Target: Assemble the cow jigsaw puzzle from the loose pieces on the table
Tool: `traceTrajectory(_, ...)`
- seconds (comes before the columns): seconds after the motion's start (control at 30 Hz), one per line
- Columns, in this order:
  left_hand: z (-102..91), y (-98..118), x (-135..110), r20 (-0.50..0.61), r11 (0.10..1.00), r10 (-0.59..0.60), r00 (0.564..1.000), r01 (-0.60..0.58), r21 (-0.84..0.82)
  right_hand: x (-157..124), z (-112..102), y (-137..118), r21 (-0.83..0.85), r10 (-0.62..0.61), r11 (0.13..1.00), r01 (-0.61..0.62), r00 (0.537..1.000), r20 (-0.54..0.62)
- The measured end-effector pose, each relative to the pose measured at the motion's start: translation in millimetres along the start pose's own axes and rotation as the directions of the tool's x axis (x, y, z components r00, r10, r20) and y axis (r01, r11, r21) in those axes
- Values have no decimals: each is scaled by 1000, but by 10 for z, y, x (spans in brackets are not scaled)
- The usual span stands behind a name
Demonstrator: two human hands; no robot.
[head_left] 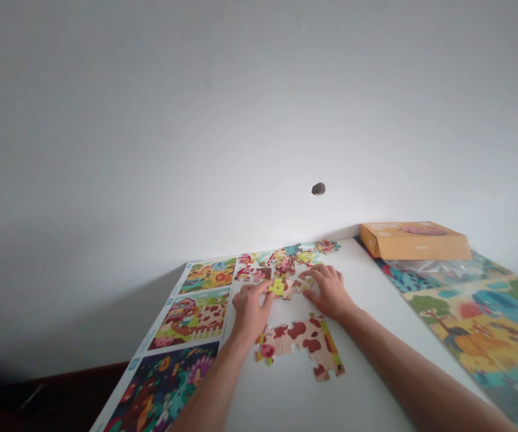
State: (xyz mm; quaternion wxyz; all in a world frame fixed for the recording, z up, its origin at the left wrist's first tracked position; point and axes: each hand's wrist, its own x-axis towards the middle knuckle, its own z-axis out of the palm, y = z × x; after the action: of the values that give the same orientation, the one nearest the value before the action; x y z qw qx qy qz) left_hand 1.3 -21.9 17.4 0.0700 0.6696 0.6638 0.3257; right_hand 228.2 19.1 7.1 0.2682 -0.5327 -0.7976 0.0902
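My left hand [250, 307] has its thumb and index finger closed at the left edge of a yellow-green puzzle piece [278, 287]. To its right, my right hand [331, 291] curls over the table, thumb and fingertips at a brown-and-cream puzzle piece [302, 283]; its fingertips partly hide that piece. Nearer to me lies a joined section of cow puzzle [297, 336], with a pink muzzle at the left and brown patches. Behind my hands, several loose puzzle pieces [283, 262] lie in a cluster, some overlapping.
A printed picture sheet [200, 315] with three scenes covers the table's left side. On the right, an orange box [416, 240] sits at the back, beside clear plastic wrapping [430, 267] and a large animal picture [488, 324]. A white wall [259, 132] with a small hole rises behind the white table [277, 399].
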Motion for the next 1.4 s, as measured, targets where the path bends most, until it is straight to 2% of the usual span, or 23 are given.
traceTrajectory(0.23, 1, 9, 7, 7, 1000, -11, 1000, 11, 11, 3, -15, -21, 92, -66, 993, 71, 996, -53)
traceTrajectory(0.47, 18, 3, -17, 23, 998, 60, 998, -60, 6, -28, -44, -108, 141, -203, 969, 203, 979, -13)
traceTrajectory(0.8, -4, 3, -15, 45, 998, 40, 998, -42, 40, -26, -9, -73, 82, -104, 992, 99, 993, 52)
traceTrajectory(1.07, -28, 44, -21, 70, 998, 33, 997, -36, 52, -8, -13, -45, 10, 24, 1000, -24, 999, 47)
traceTrajectory(1.27, -28, 37, -12, 72, 998, 30, 997, -34, 49, 0, -5, -27, 3, 105, 994, -105, 994, -11)
traceTrajectory(1.4, -28, 34, -17, 67, 998, 41, 997, -44, 41, 2, -4, -19, 32, 103, 994, -102, 994, -47)
